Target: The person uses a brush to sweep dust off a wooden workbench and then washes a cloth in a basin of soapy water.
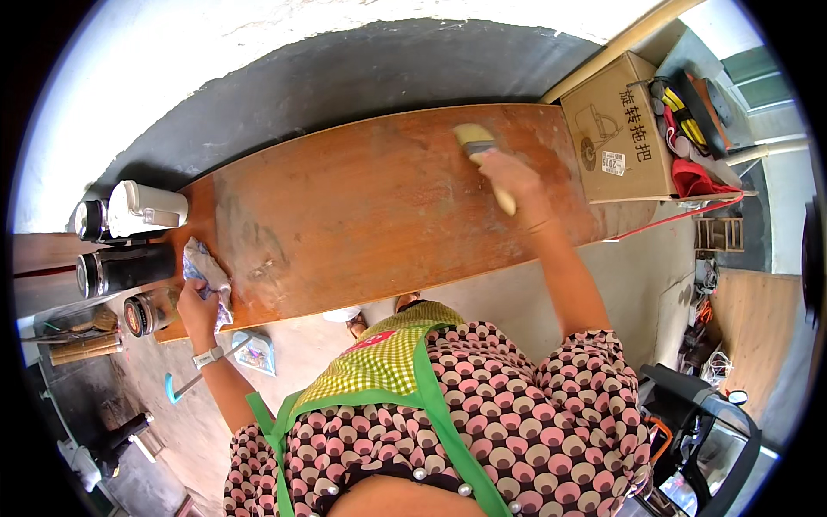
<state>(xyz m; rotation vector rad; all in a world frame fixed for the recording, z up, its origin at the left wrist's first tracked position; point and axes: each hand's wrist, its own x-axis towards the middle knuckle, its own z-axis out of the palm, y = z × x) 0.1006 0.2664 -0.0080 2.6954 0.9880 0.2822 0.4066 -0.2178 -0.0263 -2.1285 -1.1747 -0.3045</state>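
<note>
My right hand [513,184] grips the wooden handle of a wide flat brush [475,139], its pale bristles near the back edge of the brown wooden tabletop [362,207], right of the middle. The brush and hand are slightly blurred. At the left end, my left hand [199,304] holds a crumpled blue-and-white cloth [210,268] that lies on the wood. A watch is on my left wrist. Faint marks and smears show on the wood between my hands.
A white lidded container [152,210], a black bottle [132,266] and a clear jar [152,310] lie left of the cloth. On the right a cardboard box [601,148] adjoins a pile of tools and a red cloth [698,179]. A dustpan [254,352] is on the floor below.
</note>
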